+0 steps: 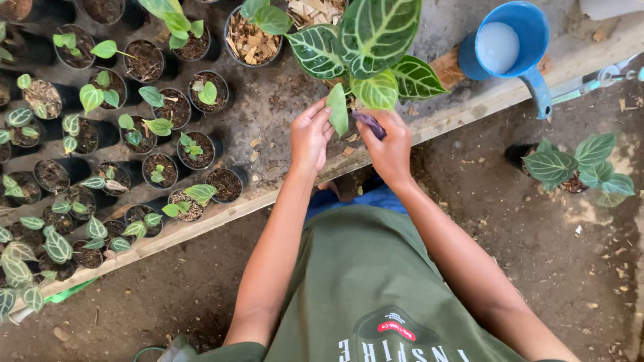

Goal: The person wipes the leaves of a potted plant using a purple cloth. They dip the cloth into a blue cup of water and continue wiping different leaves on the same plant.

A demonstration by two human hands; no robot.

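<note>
A rough concrete bench (282,107) carries rows of small round black pots (144,64) far left and a glossy, white-veined plant (376,40). Beneath the plant, the left hand (310,137) pinches a smooth pale-green leaf (338,108), while the right hand (389,147) closes on a small purple object (369,123). A blue plastic scoop (513,43) sits far right.

we count two hands: left hand (310,137), right hand (389,149). one small pale leaf (338,109) in left fingers. one big veined plant (370,47) above hands, five broad leaves showing. one blue scoop (513,40). one potted plant on ground (577,167) at right. one pot of wood chips (249,41). small black pots (144,62) at left: too many, partly cut off, we cannot count exactly.
</note>
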